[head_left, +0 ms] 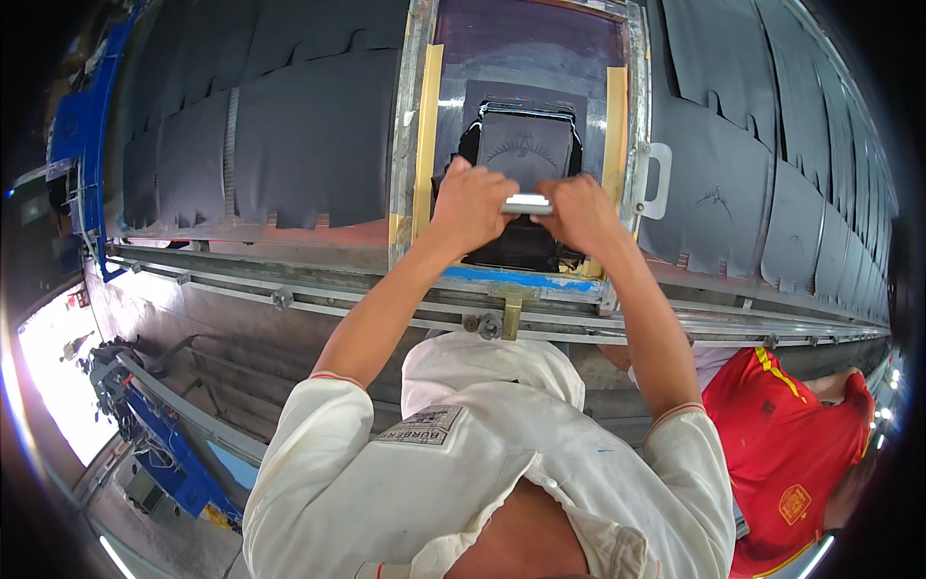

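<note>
Both my hands are closed round the metal bar of a squeegee, one at each end. My left hand and my right hand stand over the near half of a printing screen with a metal frame. Glossy black ink lies on its mesh below my hands and along the sides of a dark panel. A faint curved design shows on that panel, just beyond the squeegee. The squeegee's lower edge is hidden, so I cannot tell whether it touches the mesh.
Dark cut pieces lie left of the screen, and more dark pieces lie to the right. A white handle juts from the frame's right side. Metal rails run along the near edge. Someone in a red shirt is at my right.
</note>
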Available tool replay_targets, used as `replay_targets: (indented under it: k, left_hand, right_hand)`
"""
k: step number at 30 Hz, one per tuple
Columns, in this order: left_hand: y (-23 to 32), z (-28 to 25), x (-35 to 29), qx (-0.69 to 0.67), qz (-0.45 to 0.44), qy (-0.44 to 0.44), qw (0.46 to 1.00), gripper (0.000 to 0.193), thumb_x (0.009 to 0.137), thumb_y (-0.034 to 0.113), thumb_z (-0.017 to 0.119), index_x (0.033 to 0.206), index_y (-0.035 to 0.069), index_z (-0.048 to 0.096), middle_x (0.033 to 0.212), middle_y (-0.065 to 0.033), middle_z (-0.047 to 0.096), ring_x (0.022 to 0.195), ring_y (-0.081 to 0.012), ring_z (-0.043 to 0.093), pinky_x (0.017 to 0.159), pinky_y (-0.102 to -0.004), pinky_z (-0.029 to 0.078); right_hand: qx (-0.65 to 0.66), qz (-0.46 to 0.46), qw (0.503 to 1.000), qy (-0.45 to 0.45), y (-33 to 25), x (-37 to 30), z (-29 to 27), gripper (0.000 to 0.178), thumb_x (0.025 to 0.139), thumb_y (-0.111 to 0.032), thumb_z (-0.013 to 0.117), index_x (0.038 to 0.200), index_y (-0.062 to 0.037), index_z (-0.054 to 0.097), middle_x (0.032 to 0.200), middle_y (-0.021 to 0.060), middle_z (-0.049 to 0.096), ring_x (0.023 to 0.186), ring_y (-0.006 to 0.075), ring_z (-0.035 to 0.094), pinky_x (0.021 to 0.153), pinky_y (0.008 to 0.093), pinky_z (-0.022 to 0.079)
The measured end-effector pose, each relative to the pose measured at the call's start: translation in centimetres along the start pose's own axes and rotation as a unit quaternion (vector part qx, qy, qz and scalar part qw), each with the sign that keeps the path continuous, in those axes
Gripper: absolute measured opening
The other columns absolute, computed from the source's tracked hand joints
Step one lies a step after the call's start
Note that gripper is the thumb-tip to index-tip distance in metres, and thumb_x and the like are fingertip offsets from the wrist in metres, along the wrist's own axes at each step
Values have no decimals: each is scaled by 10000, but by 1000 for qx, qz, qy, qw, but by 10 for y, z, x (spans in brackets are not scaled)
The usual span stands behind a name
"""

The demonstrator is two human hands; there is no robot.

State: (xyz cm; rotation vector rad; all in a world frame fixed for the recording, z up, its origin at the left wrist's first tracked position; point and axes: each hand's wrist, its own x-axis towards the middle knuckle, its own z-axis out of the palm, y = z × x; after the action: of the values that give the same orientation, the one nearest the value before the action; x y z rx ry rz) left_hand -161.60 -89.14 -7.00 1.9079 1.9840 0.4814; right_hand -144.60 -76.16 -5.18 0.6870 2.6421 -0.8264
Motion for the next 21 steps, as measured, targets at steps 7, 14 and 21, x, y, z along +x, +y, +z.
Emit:
replay_targets:
  k: [7, 14, 21]
  left_hand:
    - [-16, -15, 36, 31, 24, 3, 999, 226, 762, 308, 842, 900, 153, 753, 874, -21, 717, 887, -243, 677, 817, -412, 422]
    - [-49, -29, 121, 45, -1, 7, 999, 215, 797, 344, 793, 933, 179, 772, 946, -40, 746, 936, -288, 666, 851, -439, 450]
    - [15, 11, -17, 44, 65, 195, 978, 349, 645, 1, 704, 972, 120, 724, 1025, -23, 724, 801, -238, 580, 739, -400, 407]
  right_hand:
    - [179, 114, 896, 391, 69, -26, -23, 436, 950, -355, 730, 1229, -22, 694, 1120, 221, 738, 1052, 378, 710, 923, 450, 530]
    - [277, 339, 807, 396, 148, -9, 11, 351, 1001, -387, 653, 1105, -56, 708, 933, 175, 745, 900, 335, 714, 818, 424, 523]
    - [386, 312, 766, 409, 134, -14, -18, 290, 994, -329, 702, 1076, -51, 710, 714, 44, 654, 625, 121, 569, 600, 337, 445]
